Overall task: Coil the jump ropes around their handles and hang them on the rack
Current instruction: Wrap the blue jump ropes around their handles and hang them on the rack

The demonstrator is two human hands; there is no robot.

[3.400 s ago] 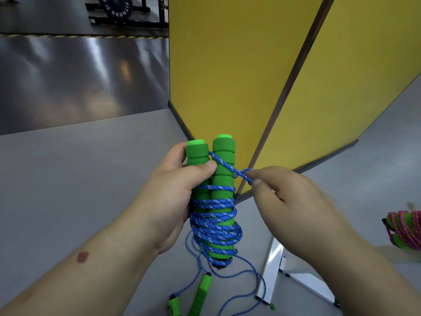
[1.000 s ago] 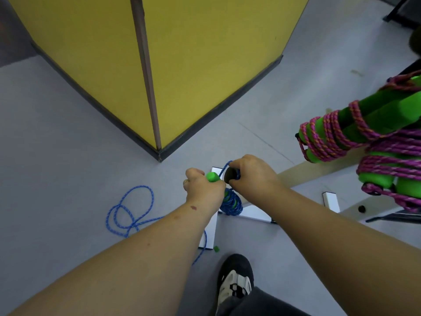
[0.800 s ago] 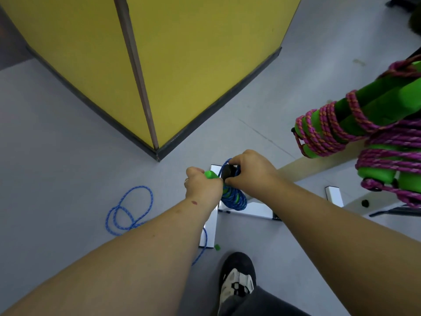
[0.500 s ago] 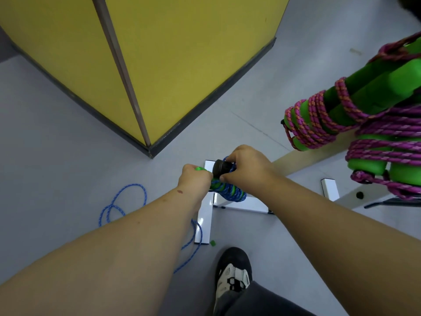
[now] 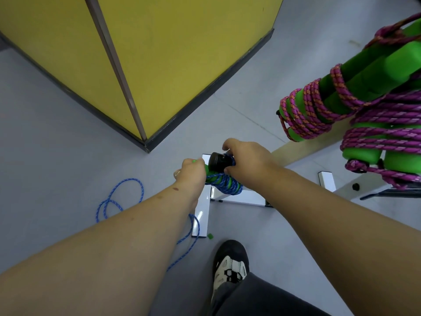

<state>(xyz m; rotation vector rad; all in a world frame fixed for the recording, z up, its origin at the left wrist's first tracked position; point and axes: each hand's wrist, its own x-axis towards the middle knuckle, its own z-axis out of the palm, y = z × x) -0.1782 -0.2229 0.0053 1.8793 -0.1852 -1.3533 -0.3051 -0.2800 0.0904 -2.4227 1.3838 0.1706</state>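
A blue jump rope is coiled around its green foam handles (image 5: 224, 184), held low over the floor in front of me. My left hand (image 5: 190, 173) grips the handles' left end. My right hand (image 5: 245, 160) holds the rope bundle beside a round black knob (image 5: 216, 161), with blue rope looped at the knob. Whether the knob belongs to the rack is unclear. Pink and purple ropes coiled on green handles (image 5: 355, 106) hang at the upper right.
A second blue rope (image 5: 118, 200) lies loose on the grey floor to the left and trails under my left arm. White rack feet (image 5: 202, 208) stand below my hands. A yellow partition (image 5: 159, 53) fills the top. My shoe (image 5: 230, 265) is at the bottom.
The view dropped from the upright handles towards the floor. In the last second my hands moved the blue bundle slightly up and right, and the black knob now shows between them.
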